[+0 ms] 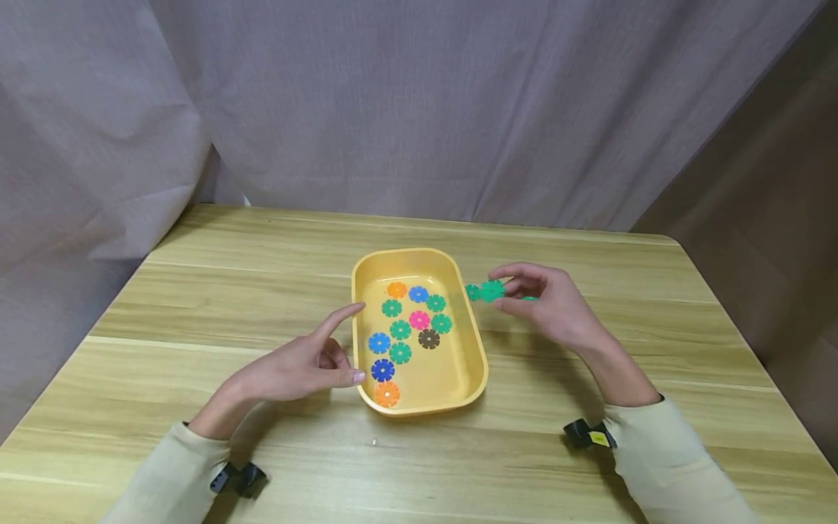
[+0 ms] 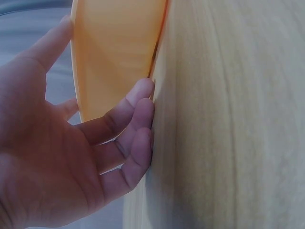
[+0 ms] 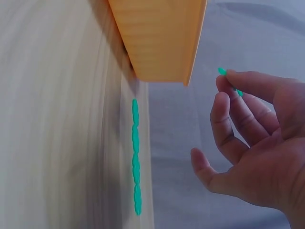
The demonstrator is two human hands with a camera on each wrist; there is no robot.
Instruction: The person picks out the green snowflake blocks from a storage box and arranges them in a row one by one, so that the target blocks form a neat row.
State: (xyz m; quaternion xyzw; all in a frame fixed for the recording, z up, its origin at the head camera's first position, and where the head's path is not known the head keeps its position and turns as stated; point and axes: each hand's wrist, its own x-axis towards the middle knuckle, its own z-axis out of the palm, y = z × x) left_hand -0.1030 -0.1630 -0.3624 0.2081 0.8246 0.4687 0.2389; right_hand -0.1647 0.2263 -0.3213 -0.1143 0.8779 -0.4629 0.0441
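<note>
A yellow rectangular tray point(image 1: 458, 364) holds several flower-shaped notched plastic discs in orange, blue, green, pink and brown. At its left side, my left hand point(image 1: 291, 367) holds the rim with thumb and index finger. Its other fingers bend beside the outer wall, as the left wrist view shows. Right of the tray, my right hand point(image 1: 546, 306) pinches a bright green notched disc point(image 1: 492, 290) between thumb and fingers, above the table. Below it lies a row of green discs point(image 3: 136, 157), seen edge-on in the right wrist view; the hand hides part of this row in the head view.
The wood-grain table point(image 1: 229, 306) surrounds the tray. A tiny pale speck point(image 1: 374, 442) lies in front of it. Grey curtain point(image 1: 366, 109) hangs behind the table's far edge.
</note>
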